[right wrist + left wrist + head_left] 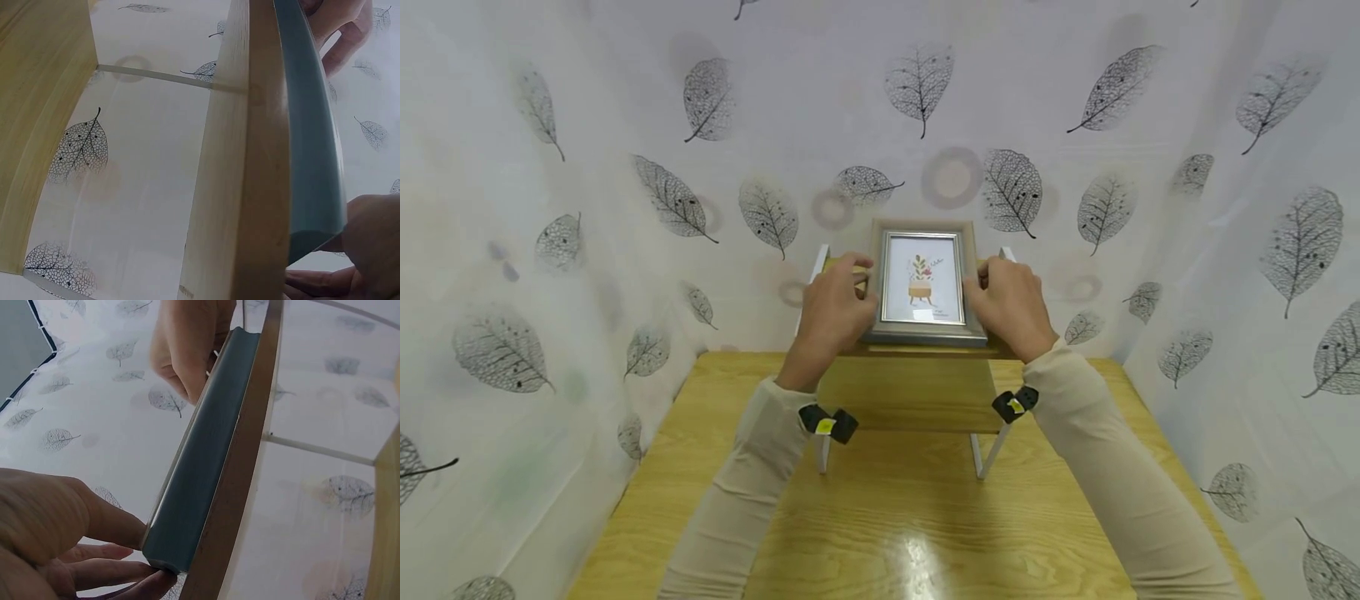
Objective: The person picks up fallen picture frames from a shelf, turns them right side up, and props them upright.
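A picture frame (922, 275) with a silvery-beige border and a potted-plant print lies face up on the upper board (850, 353) of a small rack. My left hand (837, 307) holds its left side, the thumb at the near corner. The right side is gripped by my right hand (1011, 307), fingers bent at the edge. From the left wrist, the frame's bluish-grey side (199, 462) lies along the brown board edge (234, 462), fingertips at its corner. The right wrist view shows the frame's side (312, 137) against the board, with the right thumb at the corner.
Below is the rack's lower wooden board (917, 404), with white metal legs (981, 458) on a wooden table (880, 517). White curtains printed with grey leaves (917, 87) stand behind and on both sides. Black straps (827, 423) are on both wrists.
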`<move>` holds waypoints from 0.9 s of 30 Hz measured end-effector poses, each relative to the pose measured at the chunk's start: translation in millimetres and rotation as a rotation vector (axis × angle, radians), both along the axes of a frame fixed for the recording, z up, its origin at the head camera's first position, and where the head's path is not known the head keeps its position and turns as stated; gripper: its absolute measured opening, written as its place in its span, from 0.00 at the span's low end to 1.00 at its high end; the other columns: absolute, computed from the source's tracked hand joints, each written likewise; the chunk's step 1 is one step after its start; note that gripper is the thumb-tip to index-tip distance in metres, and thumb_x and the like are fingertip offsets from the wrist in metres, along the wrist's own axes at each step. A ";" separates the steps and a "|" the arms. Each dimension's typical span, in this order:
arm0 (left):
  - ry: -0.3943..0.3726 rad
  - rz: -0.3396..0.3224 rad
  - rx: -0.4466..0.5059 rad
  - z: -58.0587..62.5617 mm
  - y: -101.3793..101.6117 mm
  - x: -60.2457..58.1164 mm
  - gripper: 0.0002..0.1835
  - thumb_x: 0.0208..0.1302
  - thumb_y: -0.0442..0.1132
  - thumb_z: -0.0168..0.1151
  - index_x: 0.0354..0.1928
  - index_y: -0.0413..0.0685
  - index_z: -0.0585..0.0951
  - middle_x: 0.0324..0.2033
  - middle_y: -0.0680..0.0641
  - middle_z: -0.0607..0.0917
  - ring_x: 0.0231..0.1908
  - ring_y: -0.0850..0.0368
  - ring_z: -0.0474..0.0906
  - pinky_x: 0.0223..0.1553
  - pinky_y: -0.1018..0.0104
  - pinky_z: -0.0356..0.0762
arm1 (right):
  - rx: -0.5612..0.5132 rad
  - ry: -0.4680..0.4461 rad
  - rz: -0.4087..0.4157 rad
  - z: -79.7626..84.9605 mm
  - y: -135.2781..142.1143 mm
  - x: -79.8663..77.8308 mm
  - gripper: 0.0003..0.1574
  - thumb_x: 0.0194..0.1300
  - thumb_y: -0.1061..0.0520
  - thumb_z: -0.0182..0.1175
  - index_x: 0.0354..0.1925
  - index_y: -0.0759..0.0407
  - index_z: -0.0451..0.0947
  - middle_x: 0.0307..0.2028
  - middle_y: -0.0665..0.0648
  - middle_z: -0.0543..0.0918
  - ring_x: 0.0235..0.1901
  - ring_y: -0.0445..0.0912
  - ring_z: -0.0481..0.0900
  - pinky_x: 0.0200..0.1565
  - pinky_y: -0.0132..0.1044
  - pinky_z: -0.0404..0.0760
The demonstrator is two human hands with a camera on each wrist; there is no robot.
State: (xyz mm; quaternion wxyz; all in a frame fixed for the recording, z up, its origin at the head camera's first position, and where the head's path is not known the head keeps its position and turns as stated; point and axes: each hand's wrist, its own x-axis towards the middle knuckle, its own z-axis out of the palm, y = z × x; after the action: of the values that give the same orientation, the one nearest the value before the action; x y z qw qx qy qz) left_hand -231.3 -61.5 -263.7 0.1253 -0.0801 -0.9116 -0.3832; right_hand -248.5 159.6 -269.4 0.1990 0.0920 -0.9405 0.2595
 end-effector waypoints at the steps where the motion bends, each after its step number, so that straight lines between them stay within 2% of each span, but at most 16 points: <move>1: 0.001 0.001 0.012 0.0 -0.1 0.3 0.25 0.58 0.33 0.62 0.59 0.48 0.73 0.50 0.44 0.83 0.39 0.54 0.83 0.38 0.62 0.80 | -0.002 -0.001 -0.003 0.5 -0.2 0.2 0.16 0.65 0.54 0.55 0.33 0.67 0.81 0.30 0.63 0.84 0.31 0.56 0.80 0.43 0.56 0.75; 4: 0.009 0.003 0.046 0.1 -0.7 1.3 0.24 0.57 0.33 0.63 0.58 0.49 0.74 0.49 0.45 0.83 0.38 0.55 0.83 0.34 0.64 0.81 | -0.019 -0.005 -0.024 1.8 -1.1 0.9 0.15 0.64 0.54 0.55 0.36 0.67 0.80 0.33 0.63 0.84 0.34 0.57 0.81 0.44 0.55 0.75; 9: 0.035 0.006 0.105 -0.5 -0.9 2.8 0.22 0.58 0.34 0.63 0.56 0.50 0.75 0.51 0.47 0.83 0.39 0.56 0.83 0.33 0.64 0.80 | -0.076 -0.005 -0.059 3.7 -1.0 2.9 0.18 0.64 0.53 0.56 0.42 0.67 0.78 0.37 0.63 0.84 0.38 0.58 0.81 0.46 0.53 0.75; 13: 0.064 0.019 0.136 -0.9 -0.4 3.8 0.21 0.57 0.33 0.64 0.54 0.50 0.76 0.51 0.47 0.83 0.40 0.55 0.83 0.35 0.62 0.81 | -0.103 0.018 -0.060 4.8 -0.5 3.7 0.18 0.64 0.52 0.56 0.43 0.67 0.78 0.39 0.64 0.84 0.41 0.59 0.80 0.51 0.55 0.71; 17: 0.097 0.045 0.127 -1.0 0.2 4.1 0.21 0.56 0.34 0.66 0.53 0.50 0.76 0.50 0.48 0.83 0.39 0.56 0.84 0.43 0.59 0.79 | -0.115 0.061 -0.058 6.0 -0.7 4.0 0.18 0.64 0.53 0.57 0.44 0.66 0.77 0.40 0.64 0.84 0.43 0.60 0.80 0.50 0.56 0.70; 22: 0.127 0.055 0.136 -0.8 0.2 3.6 0.22 0.54 0.34 0.68 0.53 0.51 0.77 0.50 0.49 0.83 0.39 0.56 0.84 0.49 0.57 0.76 | -0.129 0.122 -0.054 6.8 -1.2 4.8 0.17 0.64 0.54 0.59 0.43 0.67 0.77 0.39 0.64 0.84 0.39 0.59 0.80 0.46 0.55 0.72; 27: 0.155 0.055 0.161 -1.6 -0.7 3.8 0.23 0.51 0.34 0.71 0.51 0.51 0.78 0.49 0.51 0.84 0.38 0.59 0.84 0.57 0.55 0.69 | -0.136 0.155 -0.053 7.8 -2.0 6.4 0.17 0.64 0.54 0.59 0.43 0.68 0.76 0.39 0.65 0.84 0.37 0.59 0.81 0.43 0.54 0.74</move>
State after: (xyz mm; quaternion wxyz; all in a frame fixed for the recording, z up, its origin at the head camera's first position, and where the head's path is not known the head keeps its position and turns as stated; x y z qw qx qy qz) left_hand -227.5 -62.1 -265.3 0.2120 -0.0744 -0.8673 -0.4443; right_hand -242.2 157.6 -261.7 0.2837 0.0731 -0.9047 0.3093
